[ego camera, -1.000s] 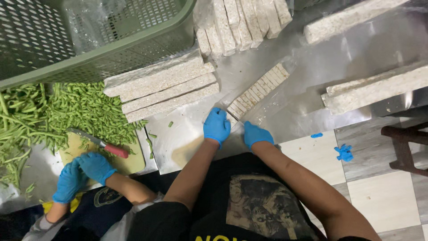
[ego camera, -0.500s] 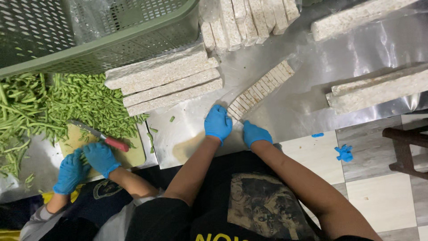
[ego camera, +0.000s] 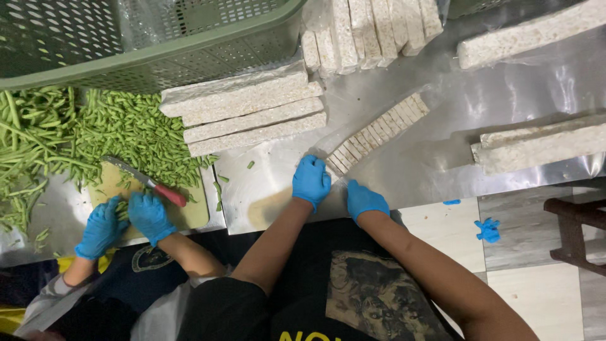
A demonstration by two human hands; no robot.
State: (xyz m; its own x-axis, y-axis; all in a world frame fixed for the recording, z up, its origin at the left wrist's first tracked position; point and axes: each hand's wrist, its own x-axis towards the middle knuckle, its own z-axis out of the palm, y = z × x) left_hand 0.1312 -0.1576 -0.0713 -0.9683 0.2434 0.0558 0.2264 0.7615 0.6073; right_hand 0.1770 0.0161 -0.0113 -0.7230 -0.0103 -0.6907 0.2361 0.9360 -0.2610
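My left hand (ego camera: 311, 180), in a blue glove, presses down on the near end of a long pale tempeh strip (ego camera: 379, 132). The strip is cut into several slices and lies diagonally on the steel table (ego camera: 404, 177), on clear plastic. My right hand (ego camera: 365, 201), also gloved, is curled at the table's front edge just right of the left hand. I cannot see anything in it. Stacked uncut tempeh slabs (ego camera: 249, 110) lie to the left of the strip.
A co-worker's gloved hands (ego camera: 126, 221) cut green beans (ego camera: 76, 132) with a red-handled knife (ego camera: 148, 183) on a cutting board (ego camera: 189, 215) at the left. A green crate (ego camera: 189, 57) stands behind them. More tempeh slabs (ego camera: 543, 142) lie right and at the back (ego camera: 372, 28).
The co-worker's hands and knife have shifted slightly right on the board. My own hands stay at the near end of the sliced strip.
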